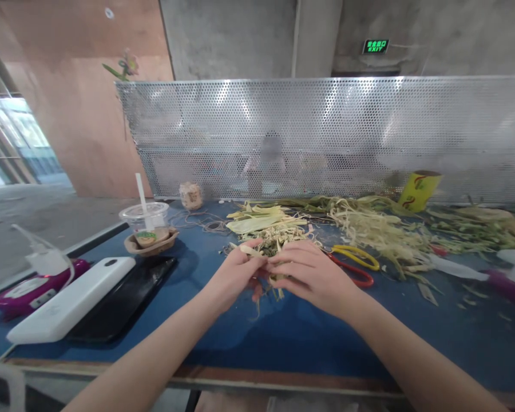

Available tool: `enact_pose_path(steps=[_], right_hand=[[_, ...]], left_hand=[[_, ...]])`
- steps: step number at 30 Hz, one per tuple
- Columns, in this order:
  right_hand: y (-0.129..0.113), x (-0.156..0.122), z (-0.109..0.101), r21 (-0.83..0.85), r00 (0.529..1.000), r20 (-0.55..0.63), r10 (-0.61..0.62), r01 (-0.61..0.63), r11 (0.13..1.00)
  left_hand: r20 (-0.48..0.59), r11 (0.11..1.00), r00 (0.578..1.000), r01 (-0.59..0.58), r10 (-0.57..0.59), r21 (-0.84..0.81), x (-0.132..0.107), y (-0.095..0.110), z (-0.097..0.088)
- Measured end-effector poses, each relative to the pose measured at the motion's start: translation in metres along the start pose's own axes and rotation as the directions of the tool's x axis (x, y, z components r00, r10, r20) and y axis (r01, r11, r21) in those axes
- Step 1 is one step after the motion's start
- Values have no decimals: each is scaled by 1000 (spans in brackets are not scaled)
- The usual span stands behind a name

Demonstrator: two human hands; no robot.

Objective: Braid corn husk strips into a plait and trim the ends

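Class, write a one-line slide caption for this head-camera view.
Left hand and right hand pinch pale husk strips over a blue table, scissors lying beside the right hand.

Body in view: two forearms, two hands. The left hand [234, 276] is bare, and the left forearm [154, 355] is uncovered along all of its visible length. The right hand [313, 277] is bare, and the right forearm [412, 355] is likewise uncovered throughout. Arms slim, wrists narrow, fingers slender. Nails too blurred to describe. Skin surface plain, smooth.
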State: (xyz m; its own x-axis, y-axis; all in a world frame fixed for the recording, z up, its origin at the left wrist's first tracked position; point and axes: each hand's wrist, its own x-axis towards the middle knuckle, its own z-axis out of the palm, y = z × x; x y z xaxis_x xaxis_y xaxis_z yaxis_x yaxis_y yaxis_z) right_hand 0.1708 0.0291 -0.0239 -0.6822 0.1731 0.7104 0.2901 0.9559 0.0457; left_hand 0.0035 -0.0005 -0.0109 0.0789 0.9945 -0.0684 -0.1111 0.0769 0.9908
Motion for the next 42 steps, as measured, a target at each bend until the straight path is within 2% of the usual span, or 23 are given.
enact_pose_path(steps=[2, 4, 6, 8, 9, 10, 12, 15, 19, 23, 27, 30, 33, 35, 37, 42], right_hand=[[-2, 0, -2, -80, 997, 34, -68, 71, 994], [-5, 0, -5, -169, 995, 2, -101, 100, 980], [-7, 1, -9, -247, 985, -152, -79, 39, 968], [-8, 1, -11, -259, 948, -317, -19, -67, 964], [-8, 0, -11, -244, 934, -355, 27, -120, 962], [-8, 0, -11, -228, 933, -350, 83, -171, 959], [-8, 0, -7, -223, 945, -256, 204, -263, 938], [-7, -1, 2, -284, 932, -169, 320, -356, 890], [-3, -3, 8, -287, 926, -157, 343, -375, 882], [-1, -4, 2, -220, 945, -39, 325, -326, 919], [-2, -3, -7, -218, 902, 54, 429, -408, 886], [-2, -1, -13, -179, 880, 117, 461, -438, 881], [-1, 1, -14, -101, 838, 208, 505, -495, 863], [-2, 1, -11, -14, 824, 211, 526, -536, 844], [-2, 1, -6, 81, 823, 163, 544, -561, 824], [1, 2, 6, 302, 807, 95, 583, -582, 755]], left_hand=[[-16, 998, 1000, 9, -10, -54, 0, 1, -2], [-20, 997, 1000, -1, 0, -80, 1, 1, -3], [-45, 994, 999, -22, 17, -109, 2, 1, -4], [-99, 987, 994, -63, 48, -151, 1, 3, -4], [-131, 981, 989, -90, 68, -172, 1, 4, -3], [-161, 974, 983, -117, 87, -192, 1, 5, -2], [-202, 962, 973, -156, 111, -223, 0, 8, -1], [-212, 954, 971, -167, 114, -250, -1, 9, 2], [-200, 950, 974, -158, 106, -268, -1, 7, 3], [-191, 942, 978, -141, 85, -305, 3, 4, 0], [-248, 931, 964, -175, 96, -321, 6, 7, -7], [-289, 921, 950, -216, 122, -323, 6, 10, -10], [-292, 915, 939, -270, 181, -299, 6, 9, -8], [-268, 921, 936, -295, 226, -253, 5, 6, -5], [-227, 935, 941, -296, 251, -195, 3, 2, 0], [-153, 955, 952, -282, 265, -97, 0, -3, 6]])
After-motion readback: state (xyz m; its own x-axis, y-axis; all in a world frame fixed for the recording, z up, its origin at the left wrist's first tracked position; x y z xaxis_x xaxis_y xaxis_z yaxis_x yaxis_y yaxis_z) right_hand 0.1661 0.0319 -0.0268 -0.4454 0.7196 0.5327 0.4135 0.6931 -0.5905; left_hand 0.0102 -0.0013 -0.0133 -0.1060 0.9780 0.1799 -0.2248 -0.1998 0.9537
